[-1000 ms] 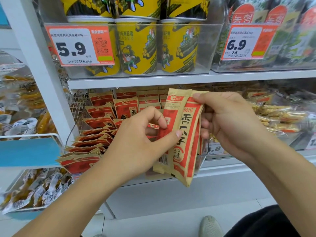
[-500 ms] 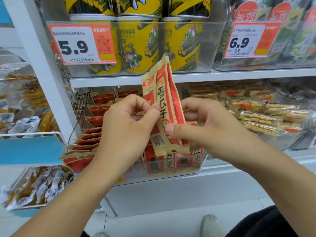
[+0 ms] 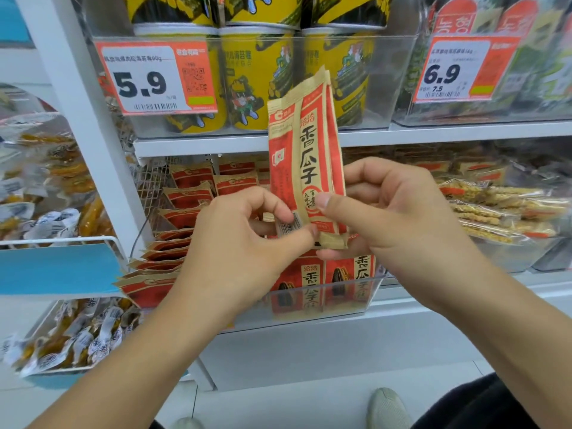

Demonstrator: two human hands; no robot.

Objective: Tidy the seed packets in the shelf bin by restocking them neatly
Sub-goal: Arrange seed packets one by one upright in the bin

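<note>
Now both the left hand (image 3: 247, 243) and right hand (image 3: 393, 218) pinch upright seed packets (image 3: 305, 162) at their bottom end, at twelve o'clock above the clear shelf bin (image 3: 356, 300).

A white metal shelving unit (image 3: 356, 139) fills the view, with a white upright post (image 3: 77, 97) on its left. Yellow snack tubs (image 3: 257, 78) stand in a clear tray behind an orange price tag (image 3: 154, 78) reading 5.9. A pale tiled floor (image 3: 278, 407) lies below, evenly lit
</note>
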